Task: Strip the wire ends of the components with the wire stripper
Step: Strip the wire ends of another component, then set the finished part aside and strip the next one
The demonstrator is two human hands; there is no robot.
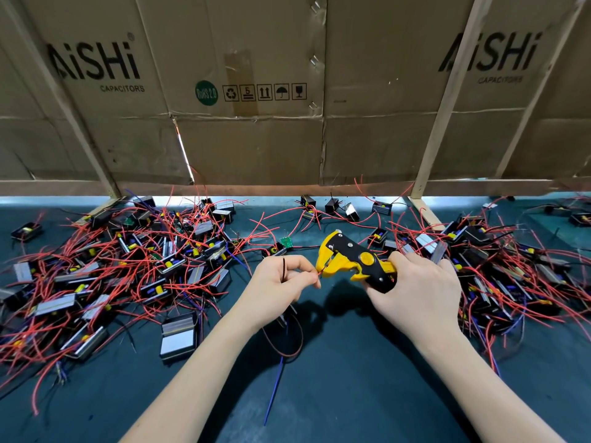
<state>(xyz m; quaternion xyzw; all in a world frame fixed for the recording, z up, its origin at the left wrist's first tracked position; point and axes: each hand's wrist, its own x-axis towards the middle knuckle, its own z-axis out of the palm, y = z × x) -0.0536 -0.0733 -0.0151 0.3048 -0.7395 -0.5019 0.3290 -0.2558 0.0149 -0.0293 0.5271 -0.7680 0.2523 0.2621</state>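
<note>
Fingertips [315,275] of your left hand [281,282] pinched a red wire [319,274] close to its free end and fed that end into the yellow head of the stripper [351,262]. Your right hand [415,295] was wrapped around the black handles of the stripper, fingers curled in a full grip. Both were held above the green mat [335,378], between a left pile [128,266] and a right pile [495,266] of components. A black wire [283,270] also rose out of your left hand. Whether a component body hung below that hand could not be told; more wires trailed from beneath it.

Handling notes, as a judgement: the wire was thin, light and limp, so it would buckle if held far back. Pinching just behind the head was the correct hold. The insulation would likely be slippery under pull, so firm pressure was required. The stripper was rigid and best gripped on both handles.
</note>
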